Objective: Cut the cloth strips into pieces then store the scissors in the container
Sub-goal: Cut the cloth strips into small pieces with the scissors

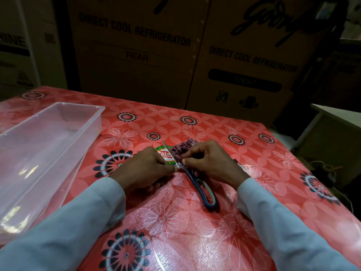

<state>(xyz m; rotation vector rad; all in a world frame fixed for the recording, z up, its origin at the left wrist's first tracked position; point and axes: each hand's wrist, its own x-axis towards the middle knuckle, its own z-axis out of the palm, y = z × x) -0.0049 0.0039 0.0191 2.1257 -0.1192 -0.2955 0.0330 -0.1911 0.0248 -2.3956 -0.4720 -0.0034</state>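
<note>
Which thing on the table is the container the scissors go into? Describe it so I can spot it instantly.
Start at the red flowered tablecloth and look to its left edge. The container is the long, clear plastic trough lying there, left of the left hand. It is the only see-through thing on the table, and nothing shows inside it.

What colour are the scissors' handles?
Dark blue with light grey inner lining on the scissors, seen in the head view.

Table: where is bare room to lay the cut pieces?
Bare table lies behind the cloth, toward the boxes, and between the sleeves below the scissors. It is crowded around both hands; the container fills the left side.
</note>
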